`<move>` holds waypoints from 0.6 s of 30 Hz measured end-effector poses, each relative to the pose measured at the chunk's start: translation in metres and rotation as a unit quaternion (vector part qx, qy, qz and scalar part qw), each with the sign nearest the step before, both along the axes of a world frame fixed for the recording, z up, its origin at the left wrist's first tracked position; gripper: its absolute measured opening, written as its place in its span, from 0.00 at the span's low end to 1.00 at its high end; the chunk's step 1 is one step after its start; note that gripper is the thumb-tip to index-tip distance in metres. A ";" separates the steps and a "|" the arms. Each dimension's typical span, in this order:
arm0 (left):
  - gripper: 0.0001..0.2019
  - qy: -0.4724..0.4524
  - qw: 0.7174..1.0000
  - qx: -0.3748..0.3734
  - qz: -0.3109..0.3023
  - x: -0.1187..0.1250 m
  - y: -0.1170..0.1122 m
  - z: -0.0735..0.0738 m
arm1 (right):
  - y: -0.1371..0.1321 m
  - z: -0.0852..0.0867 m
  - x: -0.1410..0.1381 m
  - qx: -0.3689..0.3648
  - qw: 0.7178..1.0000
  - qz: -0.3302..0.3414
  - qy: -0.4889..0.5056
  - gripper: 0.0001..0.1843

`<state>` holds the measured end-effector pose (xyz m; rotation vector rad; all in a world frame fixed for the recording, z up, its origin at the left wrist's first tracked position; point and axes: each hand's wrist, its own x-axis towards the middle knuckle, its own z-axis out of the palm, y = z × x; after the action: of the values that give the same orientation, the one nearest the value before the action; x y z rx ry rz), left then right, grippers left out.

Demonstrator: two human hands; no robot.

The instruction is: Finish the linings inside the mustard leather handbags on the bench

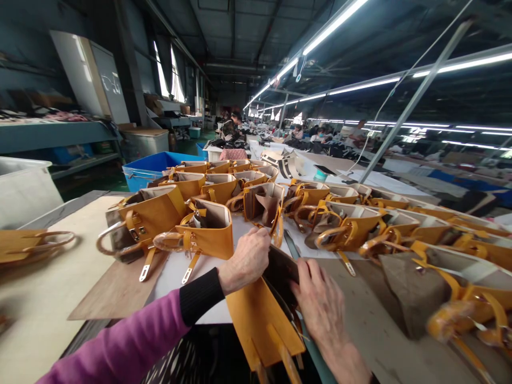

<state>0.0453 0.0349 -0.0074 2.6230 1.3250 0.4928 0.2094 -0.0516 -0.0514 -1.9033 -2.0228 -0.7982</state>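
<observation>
A mustard-yellow handbag (262, 320) hangs tilted over the table's front edge, its handles pointing down toward me and its dark brown side uppermost. My left hand (247, 260) is closed on the bag's far upper edge; its fingertips are hidden behind the fist. On the near right, my right hand (322, 306) grips the dark brown panel, fingers bent over its edge. A grey-green strip (314, 341) runs beneath my right hand. Just left of my left hand, another yellow handbag (212, 229) stands upright with its top open and its metal-tipped strap hanging forward.
Rows of similar yellow handbags (348, 221) fill the table on both sides. One bag (24, 245) lies flat at far left. Behind them is a blue bin (140, 173); a white bin (24, 184) stands left. A slanted metal pole (412, 101) rises at right. People work farther back.
</observation>
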 end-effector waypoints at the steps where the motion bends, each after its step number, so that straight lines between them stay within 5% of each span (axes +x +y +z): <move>1: 0.09 0.003 1.000 -0.002 0.008 0.001 -0.001 0.000 | 0.002 -0.002 0.001 0.000 1.000 -0.001 -0.001 0.15; 6: 0.09 0.021 0.999 -0.010 0.024 0.004 -0.002 0.003 | 0.018 -0.016 0.016 0.009 0.989 0.039 0.139 0.11; 9: 0.11 0.022 0.999 -0.015 0.023 0.002 -0.002 0.005 | 0.026 -0.018 0.024 0.011 0.953 0.083 0.292 0.09; 13: 0.10 0.012 1.000 -0.012 -0.002 -0.001 0.001 0.006 | 0.030 -0.007 0.027 -0.035 0.902 0.107 0.416 0.11; 18: 0.10 -0.021 1.000 0.005 -0.012 -0.004 0.006 0.000 | 0.031 0.007 0.026 -0.065 0.880 0.112 0.456 0.11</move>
<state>0.0416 0.0406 -0.0074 2.6169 1.2812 0.5494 0.2354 -0.0209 -0.0441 -1.5831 -1.6203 0.2919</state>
